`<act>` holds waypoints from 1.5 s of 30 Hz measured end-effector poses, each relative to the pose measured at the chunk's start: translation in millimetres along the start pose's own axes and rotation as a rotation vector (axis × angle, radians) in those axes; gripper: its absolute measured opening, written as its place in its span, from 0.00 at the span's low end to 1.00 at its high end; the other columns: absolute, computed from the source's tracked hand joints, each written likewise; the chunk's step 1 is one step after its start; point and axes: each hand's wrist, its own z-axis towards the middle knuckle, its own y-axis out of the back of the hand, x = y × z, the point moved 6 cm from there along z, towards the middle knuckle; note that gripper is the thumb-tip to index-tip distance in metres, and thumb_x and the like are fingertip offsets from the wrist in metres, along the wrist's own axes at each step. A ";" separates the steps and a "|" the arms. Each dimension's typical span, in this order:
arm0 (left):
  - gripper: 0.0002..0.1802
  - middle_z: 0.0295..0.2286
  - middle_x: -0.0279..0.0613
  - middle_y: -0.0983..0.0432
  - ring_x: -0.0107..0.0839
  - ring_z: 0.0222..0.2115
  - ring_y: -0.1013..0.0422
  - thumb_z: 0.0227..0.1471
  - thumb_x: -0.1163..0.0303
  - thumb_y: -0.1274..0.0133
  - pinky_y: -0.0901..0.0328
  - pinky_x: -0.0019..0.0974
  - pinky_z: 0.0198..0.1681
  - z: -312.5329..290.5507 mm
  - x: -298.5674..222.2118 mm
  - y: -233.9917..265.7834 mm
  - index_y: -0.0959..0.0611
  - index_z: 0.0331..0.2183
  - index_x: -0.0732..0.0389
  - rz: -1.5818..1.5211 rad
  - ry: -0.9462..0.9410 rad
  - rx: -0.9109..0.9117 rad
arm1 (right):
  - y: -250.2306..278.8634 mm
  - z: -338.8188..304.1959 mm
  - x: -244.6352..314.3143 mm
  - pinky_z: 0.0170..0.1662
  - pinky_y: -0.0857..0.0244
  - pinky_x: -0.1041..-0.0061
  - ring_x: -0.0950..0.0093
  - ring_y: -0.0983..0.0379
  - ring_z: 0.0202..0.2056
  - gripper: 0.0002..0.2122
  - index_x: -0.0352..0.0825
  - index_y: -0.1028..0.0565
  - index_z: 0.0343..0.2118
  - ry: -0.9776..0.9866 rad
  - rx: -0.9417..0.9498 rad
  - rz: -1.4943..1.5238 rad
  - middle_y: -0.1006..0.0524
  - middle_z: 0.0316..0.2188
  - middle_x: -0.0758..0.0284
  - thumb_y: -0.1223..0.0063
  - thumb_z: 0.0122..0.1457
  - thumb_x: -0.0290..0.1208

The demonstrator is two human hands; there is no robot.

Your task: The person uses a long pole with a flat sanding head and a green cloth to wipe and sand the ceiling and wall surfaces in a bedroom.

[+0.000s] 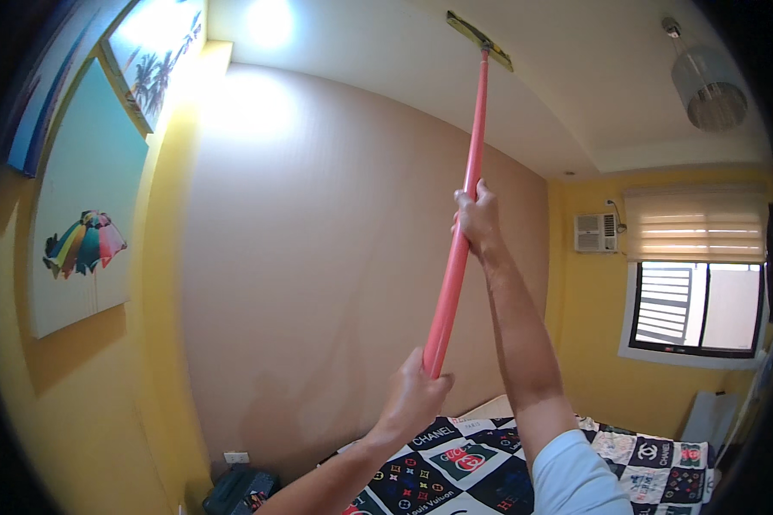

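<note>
A mop with a long pink pole (pixel 452 300) slants upward in front of me, its flat yellow-green head (pixel 479 39) at the ceiling. Whether the head touches the ceiling or is just below it, I cannot tell. My left hand (pixel 412 396) is wrapped round the pole's lower end. Higher up, with that arm stretched out, my right hand (pixel 479 219) grips the pole near its middle.
Beneath my arms is a bed with a black-and-white patterned cover (pixel 481 463). A pendant lamp (pixel 709 86) hangs at the upper right. Canvas pictures (pixel 86 197) line the left wall. An air conditioner (pixel 594 233) and a window (pixel 696 305) are at the far right.
</note>
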 end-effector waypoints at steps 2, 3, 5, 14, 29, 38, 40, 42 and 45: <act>0.14 0.17 0.32 0.39 0.21 0.10 0.41 0.44 0.73 0.48 0.46 0.27 0.10 -27.0 -0.4 14.3 0.34 0.33 0.63 0.021 0.016 -0.027 | -12.7 -21.2 6.2 0.13 0.38 0.76 0.78 0.36 0.13 0.31 0.23 0.54 0.57 0.016 0.026 0.008 0.34 0.15 0.66 0.57 0.52 0.27; 0.14 0.17 0.32 0.39 0.21 0.10 0.41 0.44 0.73 0.48 0.46 0.27 0.11 -39.6 -1.0 20.2 0.33 0.33 0.64 0.030 0.025 -0.039 | -18.6 -30.9 13.0 0.13 0.39 0.77 0.79 0.37 0.13 0.30 0.25 0.54 0.57 0.032 0.038 0.020 0.35 0.15 0.68 0.57 0.53 0.27; 0.15 0.17 0.33 0.37 0.21 0.12 0.39 0.44 0.73 0.47 0.44 0.27 0.12 -63.1 -0.5 36.3 0.32 0.34 0.65 0.057 0.000 -0.107 | -38.1 -53.9 29.9 0.13 0.40 0.79 0.81 0.40 0.12 0.29 0.28 0.54 0.58 0.065 0.069 0.053 0.37 0.14 0.70 0.57 0.55 0.27; 0.18 0.19 0.46 0.29 0.39 0.20 0.29 0.41 0.66 0.43 0.36 0.38 0.23 -172.2 29.1 65.6 0.28 0.36 0.61 0.330 0.083 -0.414 | -79.4 -162.1 48.9 0.20 0.35 0.73 0.75 0.31 0.16 0.30 0.24 0.56 0.57 0.048 0.235 0.052 0.29 0.20 0.60 0.60 0.54 0.31; 0.15 0.23 0.39 0.27 0.30 0.22 0.30 0.42 0.77 0.48 0.34 0.32 0.24 -306.0 105.1 21.3 0.28 0.36 0.68 -0.397 0.505 0.224 | -0.6 -328.5 9.9 0.13 0.37 0.75 0.71 0.35 0.12 0.18 0.46 0.48 0.53 -0.346 0.288 1.034 0.34 0.18 0.64 0.63 0.60 0.36; 0.17 0.20 0.51 0.27 0.51 0.23 0.29 0.43 0.58 0.46 0.36 0.49 0.25 -184.8 -83.1 109.2 0.28 0.31 0.60 1.037 0.153 -0.242 | -30.3 -164.7 40.5 0.13 0.40 0.70 0.75 0.40 0.12 0.21 0.38 0.41 0.35 -0.428 0.088 1.058 0.41 0.14 0.71 0.73 0.59 0.55; 0.16 0.19 0.51 0.27 0.50 0.22 0.29 0.45 0.59 0.48 0.37 0.51 0.25 -150.6 -125.5 107.6 0.28 0.30 0.60 1.124 0.030 -0.238 | -26.7 -113.7 41.9 0.16 0.40 0.70 0.74 0.41 0.12 0.22 0.37 0.41 0.31 -0.348 0.081 1.143 0.41 0.13 0.71 0.75 0.59 0.55; 0.15 0.21 0.51 0.27 0.50 0.24 0.29 0.45 0.60 0.47 0.36 0.49 0.27 -126.9 -164.9 106.9 0.28 0.32 0.60 1.202 -0.028 -0.270 | -37.1 -69.2 49.9 0.19 0.41 0.69 0.73 0.42 0.14 0.24 0.36 0.40 0.27 -0.343 0.167 1.278 0.41 0.12 0.70 0.78 0.59 0.55; 0.17 0.23 0.50 0.26 0.47 0.26 0.28 0.45 0.60 0.46 0.34 0.46 0.31 -121.3 -215.7 111.5 0.28 0.34 0.61 1.380 -0.015 -0.413 | -76.9 -37.5 88.4 0.23 0.42 0.70 0.72 0.42 0.16 0.27 0.35 0.40 0.21 -0.410 0.331 1.441 0.41 0.12 0.68 0.83 0.59 0.55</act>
